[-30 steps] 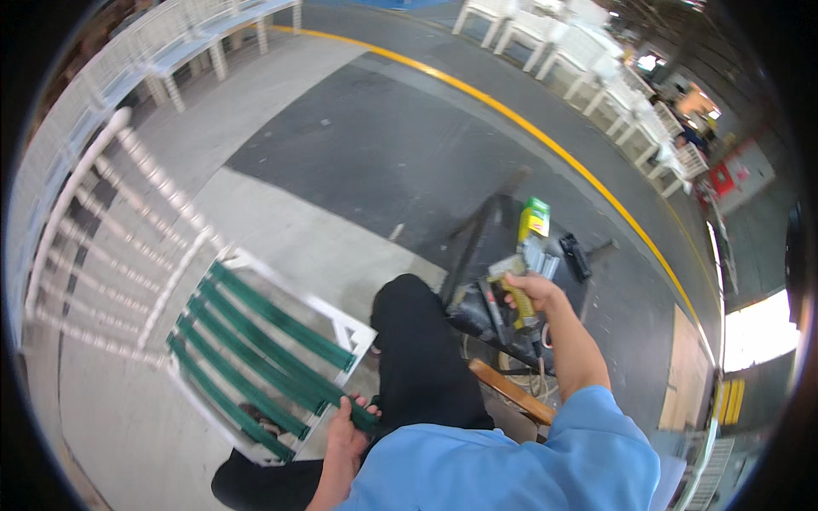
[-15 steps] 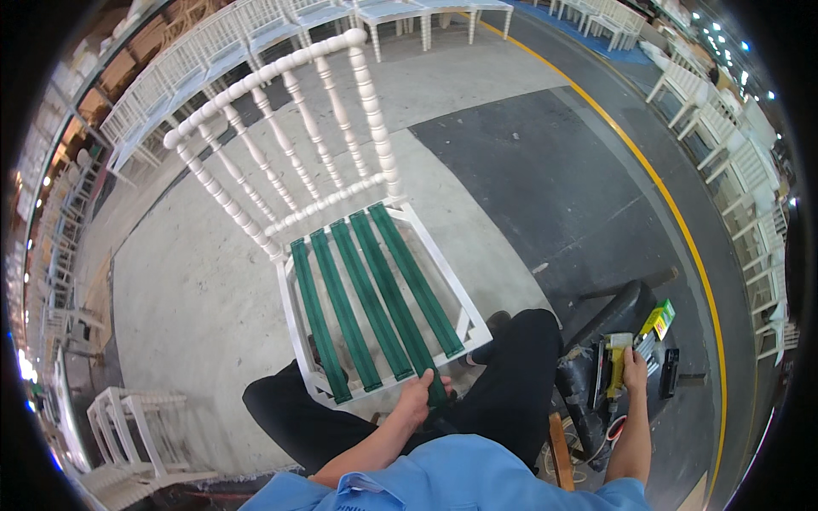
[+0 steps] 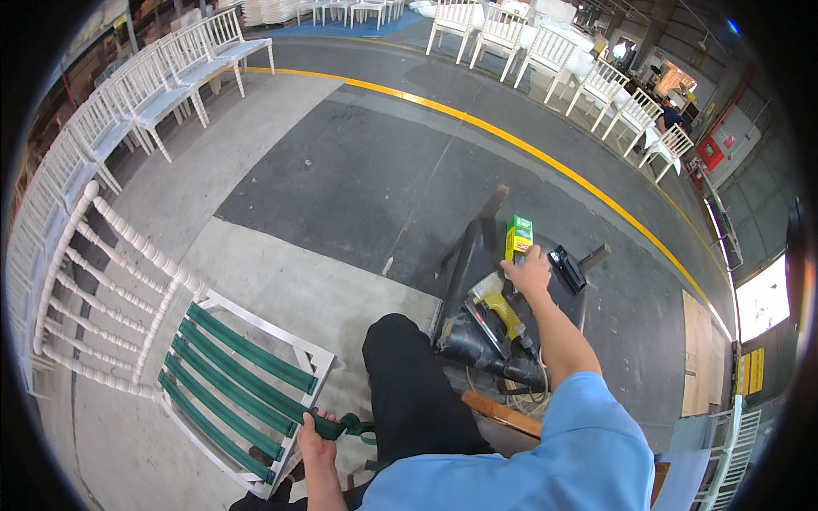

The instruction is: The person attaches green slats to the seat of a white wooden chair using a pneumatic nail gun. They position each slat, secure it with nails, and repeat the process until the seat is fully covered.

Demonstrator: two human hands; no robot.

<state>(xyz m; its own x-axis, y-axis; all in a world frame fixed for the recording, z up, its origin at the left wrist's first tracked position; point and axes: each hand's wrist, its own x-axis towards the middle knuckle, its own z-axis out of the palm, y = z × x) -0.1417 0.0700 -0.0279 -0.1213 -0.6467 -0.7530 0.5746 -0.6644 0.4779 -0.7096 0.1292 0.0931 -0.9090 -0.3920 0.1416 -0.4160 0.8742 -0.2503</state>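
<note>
The white wooden chair frame (image 3: 319,387) has turned spindles in its back and several green webbing straps (image 3: 247,353) across its seat. At the seat's near edge, my left hand (image 3: 317,440) is closed on a green webbing strap (image 3: 351,426) whose loose end curls past my fingers. My right hand (image 3: 530,274) reaches down over the black padded stool, its curled fingers at the lower end of a green and yellow box (image 3: 518,236). What those fingers grip is hidden. A yellow pneumatic staple gun (image 3: 503,313) lies on the stool, just nearer than my right hand, apart from it.
The dark stool (image 3: 460,345) also bears a black tool-like object (image 3: 567,268). A hose (image 3: 532,396) and a wooden piece (image 3: 503,415) lie by my right leg. White chairs (image 3: 545,58) stand in rows beyond the yellow floor line (image 3: 464,115) and at the left.
My view has turned right. My right hand has left the staple gun and moved to the green and yellow box. My left hand still holds the strap, with its loose end now showing.
</note>
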